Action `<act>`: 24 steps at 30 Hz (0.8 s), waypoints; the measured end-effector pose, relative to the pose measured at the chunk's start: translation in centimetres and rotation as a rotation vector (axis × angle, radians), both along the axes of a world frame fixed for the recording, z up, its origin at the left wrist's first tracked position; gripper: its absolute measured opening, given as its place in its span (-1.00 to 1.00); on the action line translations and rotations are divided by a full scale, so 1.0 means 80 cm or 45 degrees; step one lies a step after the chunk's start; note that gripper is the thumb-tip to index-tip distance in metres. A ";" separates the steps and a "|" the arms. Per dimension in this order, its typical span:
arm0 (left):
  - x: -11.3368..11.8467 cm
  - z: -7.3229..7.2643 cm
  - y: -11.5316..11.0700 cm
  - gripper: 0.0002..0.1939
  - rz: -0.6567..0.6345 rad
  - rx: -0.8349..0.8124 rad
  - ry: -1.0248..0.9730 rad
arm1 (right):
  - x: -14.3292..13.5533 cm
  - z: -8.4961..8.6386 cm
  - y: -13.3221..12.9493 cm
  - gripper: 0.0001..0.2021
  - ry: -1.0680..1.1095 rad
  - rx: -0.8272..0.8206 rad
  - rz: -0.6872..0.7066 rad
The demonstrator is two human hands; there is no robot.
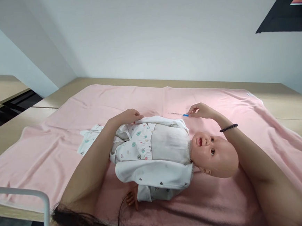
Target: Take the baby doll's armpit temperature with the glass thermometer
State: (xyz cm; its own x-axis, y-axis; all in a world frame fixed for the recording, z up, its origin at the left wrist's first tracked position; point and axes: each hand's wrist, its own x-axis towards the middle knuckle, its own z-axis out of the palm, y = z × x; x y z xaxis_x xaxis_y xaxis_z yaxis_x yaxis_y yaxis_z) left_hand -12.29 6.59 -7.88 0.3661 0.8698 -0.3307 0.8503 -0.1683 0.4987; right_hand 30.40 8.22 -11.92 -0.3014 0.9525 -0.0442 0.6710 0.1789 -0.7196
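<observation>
A baby doll [170, 141] lies on its back with its head to the right. Its white jacket [155, 170] is spread open over a pale cloth torso, above patterned trousers [140, 141]. At the far side of the doll, my left hand [130, 116] has its fingers curled on the edge of the jacket; the fingertips are partly hidden. Beyond the doll's shoulder, my right hand [200, 110] pinches the blue end of a thin clear thermometer [178, 114], which points left. One doll hand [132, 198] shows at the near side.
A pink blanket [51, 145] with creases covers most of the wooden table [293, 98]. Behind it stands a pale wall [160, 35]. A white metal rail [46, 211] is at the lower left, and dark hair hangs along the bottom edge.
</observation>
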 end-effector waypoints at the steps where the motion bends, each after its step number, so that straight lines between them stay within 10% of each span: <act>1: 0.000 0.000 0.000 -0.62 0.003 -0.007 -0.018 | -0.004 0.003 -0.001 -0.58 -0.001 0.021 0.004; 12: 0.009 0.016 -0.007 -0.68 0.034 0.199 -0.241 | -0.054 0.049 -0.043 -0.42 0.086 -0.444 0.556; 24: -0.031 0.058 -0.011 -0.58 -0.106 0.176 -0.375 | -0.037 0.093 -0.063 -0.63 0.164 -0.216 0.935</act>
State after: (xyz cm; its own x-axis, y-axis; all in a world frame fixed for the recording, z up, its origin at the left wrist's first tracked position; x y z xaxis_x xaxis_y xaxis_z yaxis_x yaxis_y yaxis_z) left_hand -14.74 5.74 -3.26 0.5004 0.8620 -0.0812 0.6536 -0.3146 0.6884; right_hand 27.44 3.19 -4.47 -0.8675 0.4887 -0.0932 0.3309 0.4269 -0.8416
